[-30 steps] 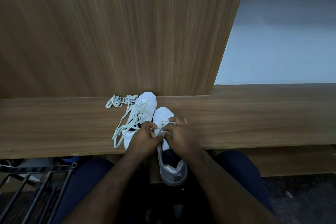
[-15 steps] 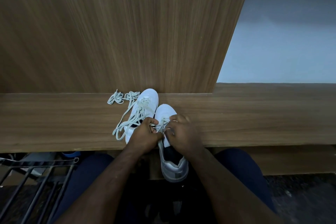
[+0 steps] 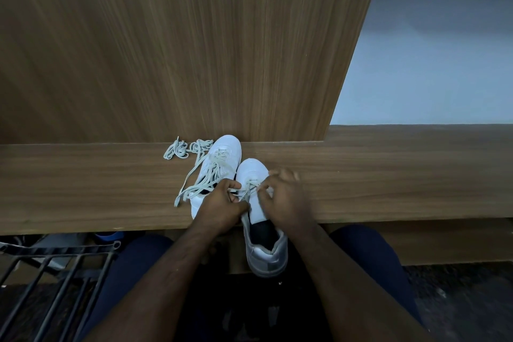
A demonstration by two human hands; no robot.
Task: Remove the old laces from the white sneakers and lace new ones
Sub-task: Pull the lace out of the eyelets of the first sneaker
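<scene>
Two white sneakers lie side by side on a wooden ledge (image 3: 83, 189). The left sneaker (image 3: 223, 153) has loose pale laces trailing off to its left. The right sneaker (image 3: 262, 233) hangs its grey heel over the ledge's front edge. My left hand (image 3: 219, 207) pinches a lace (image 3: 251, 187) at the right sneaker's eyelets. My right hand (image 3: 286, 200) is curled over the same eyelets and pinches the lace from the other side. A bundle of spare laces (image 3: 184, 148) rests behind the left sneaker.
An upright wooden panel (image 3: 194, 50) rises directly behind the sneakers. A pale wall (image 3: 430, 64) shows at the right. A black metal rack (image 3: 55, 272) stands below the ledge at lower left. My knees in dark trousers sit under the ledge.
My hands have stayed on the right sneaker's lace, with the fingers shifting slightly along the eyelets. The view has tilted a little. The left sneaker and the bundle have not moved.
</scene>
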